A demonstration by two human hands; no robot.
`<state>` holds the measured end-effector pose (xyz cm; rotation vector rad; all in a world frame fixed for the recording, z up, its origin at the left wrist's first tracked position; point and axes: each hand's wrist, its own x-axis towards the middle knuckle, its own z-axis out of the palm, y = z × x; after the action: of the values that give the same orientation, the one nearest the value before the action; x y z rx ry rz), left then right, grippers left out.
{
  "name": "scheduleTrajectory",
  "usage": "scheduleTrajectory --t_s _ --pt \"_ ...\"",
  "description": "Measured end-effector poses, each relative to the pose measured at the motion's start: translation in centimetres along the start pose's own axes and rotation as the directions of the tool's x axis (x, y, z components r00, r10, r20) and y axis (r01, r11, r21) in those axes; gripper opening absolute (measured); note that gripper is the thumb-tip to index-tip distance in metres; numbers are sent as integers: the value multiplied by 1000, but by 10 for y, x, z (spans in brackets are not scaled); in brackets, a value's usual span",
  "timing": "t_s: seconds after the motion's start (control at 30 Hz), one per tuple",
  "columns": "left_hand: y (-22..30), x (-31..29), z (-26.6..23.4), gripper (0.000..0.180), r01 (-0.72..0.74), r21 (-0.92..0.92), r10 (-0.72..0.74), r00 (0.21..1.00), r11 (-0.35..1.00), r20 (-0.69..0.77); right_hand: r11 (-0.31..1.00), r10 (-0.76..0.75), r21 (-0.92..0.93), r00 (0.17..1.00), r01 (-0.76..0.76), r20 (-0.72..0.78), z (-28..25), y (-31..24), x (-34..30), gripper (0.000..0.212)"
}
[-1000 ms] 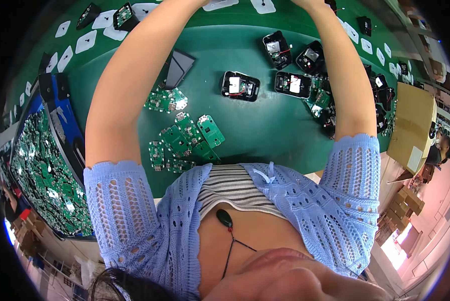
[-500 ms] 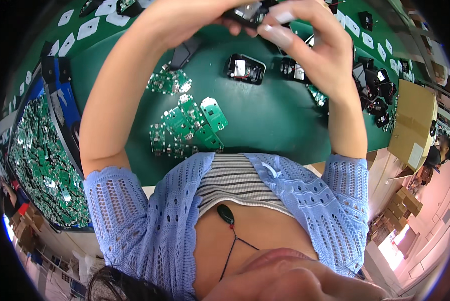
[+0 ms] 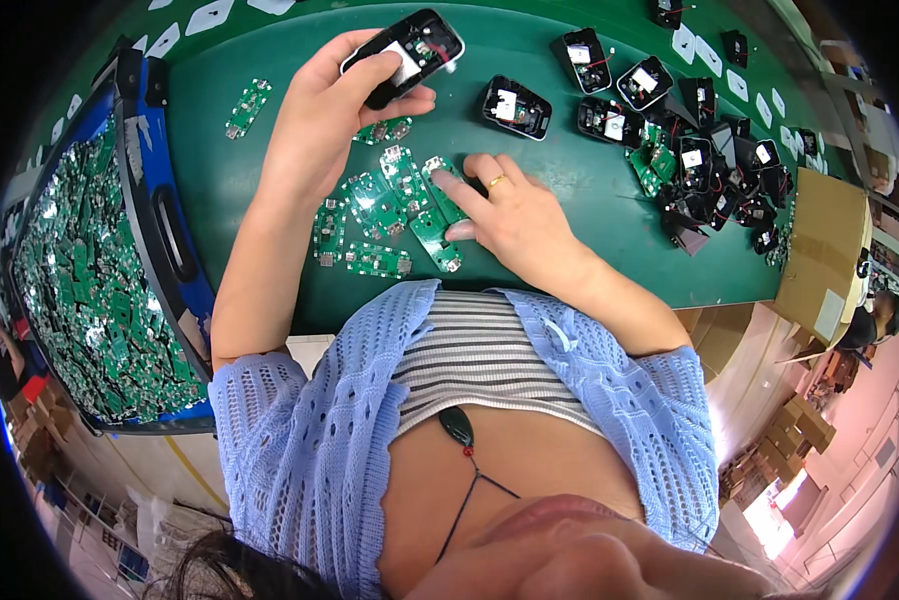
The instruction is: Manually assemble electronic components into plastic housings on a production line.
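A green worktop (image 3: 619, 220) curves before a person in a blue openwork cardigan (image 3: 299, 430). At 9 o'clock, a blue bin (image 3: 174, 215) heaped with green circuit boards (image 3: 99, 280) stands close by, probably for easy reach; a cardboard box (image 3: 819, 230) sits near 3. Toward 2 o'clock crowd black plastic housings (image 3: 694, 160), several lying open side up, which keeps their white inner pieces in sight. Close to 12, above the worktop, the left hand (image 3: 334, 100) is closed around another open black housing (image 3: 419, 55), thumb across its white piece, fingers beneath, the cavity tilted up seemingly for a clear view inside. At 1 o'clock, the right hand (image 3: 524, 210) is partly open, its fingers spread, the index fingertip on one of the loose circuit boards (image 3: 377, 205) fanned out toward 11; no firm grip shows. A gold-coloured ring (image 3: 496, 181) circles one of its fingers.
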<state>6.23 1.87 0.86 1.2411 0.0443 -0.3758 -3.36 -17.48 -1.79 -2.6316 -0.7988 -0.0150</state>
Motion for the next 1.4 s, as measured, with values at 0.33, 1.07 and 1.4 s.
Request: scheduleTrajectory --t_s 0.33,1.07,1.4 --pt "-12 -14 9 17 32 137 -30 999 990 -17 995 92 72 947 -73 -307 10 24 -12 22" --pt "-7 -16 12 16 178 -132 -174 984 975 40 449 373 893 903 22 -210 -39 0 -11 12" --pt "-9 -23 24 17 140 -100 -130 986 985 101 213 425 977 903 -33 -62 -45 -5 20 16"
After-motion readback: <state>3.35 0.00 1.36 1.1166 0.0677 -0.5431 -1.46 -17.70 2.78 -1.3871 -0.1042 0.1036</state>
